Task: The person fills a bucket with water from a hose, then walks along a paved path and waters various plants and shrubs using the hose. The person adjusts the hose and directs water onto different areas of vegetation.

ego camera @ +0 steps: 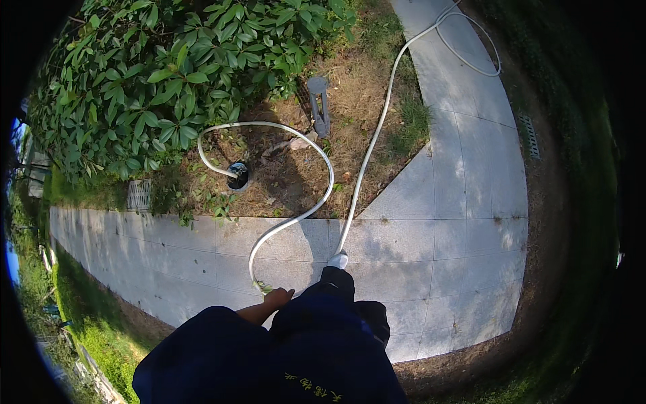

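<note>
My left hand [277,299] is low in front of me with its fingers curled and the thumb towards the right. A few green leaves [262,287] show beside it, against a pale garden hose [255,247]. Whether the hand grips the hose or the leaves cannot be made out. One end of the hose enters a round in-ground opening [238,176], and from there it curves over dry ground onto the paving. Another hose length [371,136] runs from by my white shoe [338,260] to a loop at the upper right. My right hand is out of view.
A broad-leaved shrub [176,76] fills the upper left. A grey bollard-like post [319,106] stands on the dry soil. Stone paving [393,242] bends around the bed. Slotted drain grates lie at left [139,194] and right [529,136]. Grass [111,333] borders the lower left.
</note>
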The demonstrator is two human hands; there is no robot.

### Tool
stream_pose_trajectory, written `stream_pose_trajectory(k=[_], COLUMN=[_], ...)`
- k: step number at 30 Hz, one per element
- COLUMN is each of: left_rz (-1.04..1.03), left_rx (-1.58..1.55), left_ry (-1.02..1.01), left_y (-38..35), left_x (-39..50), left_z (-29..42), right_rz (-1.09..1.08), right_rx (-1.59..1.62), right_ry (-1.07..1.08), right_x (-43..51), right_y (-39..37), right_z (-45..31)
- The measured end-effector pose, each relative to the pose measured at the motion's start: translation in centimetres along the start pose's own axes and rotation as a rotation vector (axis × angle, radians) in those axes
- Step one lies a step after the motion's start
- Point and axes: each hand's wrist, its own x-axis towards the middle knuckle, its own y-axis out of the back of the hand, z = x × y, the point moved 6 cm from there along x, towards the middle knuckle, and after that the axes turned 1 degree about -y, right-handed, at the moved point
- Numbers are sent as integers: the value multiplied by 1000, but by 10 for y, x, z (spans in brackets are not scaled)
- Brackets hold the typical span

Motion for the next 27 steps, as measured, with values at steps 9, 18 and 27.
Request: stream_pose_trajectory(k=[9, 18, 27], left_rz=[37, 83, 286], left_rx=[-359, -290, -278], left_ry=[212, 238, -84], left_y=[113, 173, 313], left_x=[56, 79, 244], left_z=[151, 312, 471], right_rz=[-215, -129, 716], right_rx=[86, 533, -621], right_ry=[81, 534, 523], right_x=[125, 155, 138], right_y=[124, 437, 540], right_z=[-178, -611, -793])
